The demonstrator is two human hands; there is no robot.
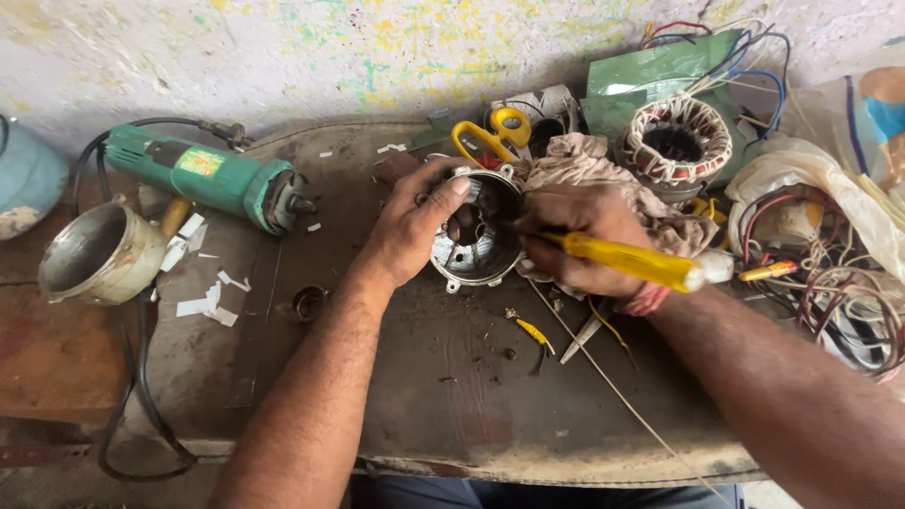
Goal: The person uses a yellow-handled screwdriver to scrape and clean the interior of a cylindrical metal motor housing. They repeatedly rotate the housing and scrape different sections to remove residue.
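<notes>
A round grey metal motor housing (471,264) lies on the dark worktable (490,405), its open side facing me. My left hand (410,226) grips its left rim, thumb over the top edge. My right hand (580,236) holds a yellow-handled screwdriver (636,261) whose tip points into the housing's opening; the tip itself is hidden inside. A crumpled beige rag (589,160) sits just behind my right hand.
A green angle grinder (212,179) and a metal cup-shaped cover (99,254) lie at left among paper scraps. Yellow-handled scissors (490,132), a wound stator (677,143), tangled wires (830,283) and plastic bags crowd the back right. A small ring (308,302) sits near my left forearm.
</notes>
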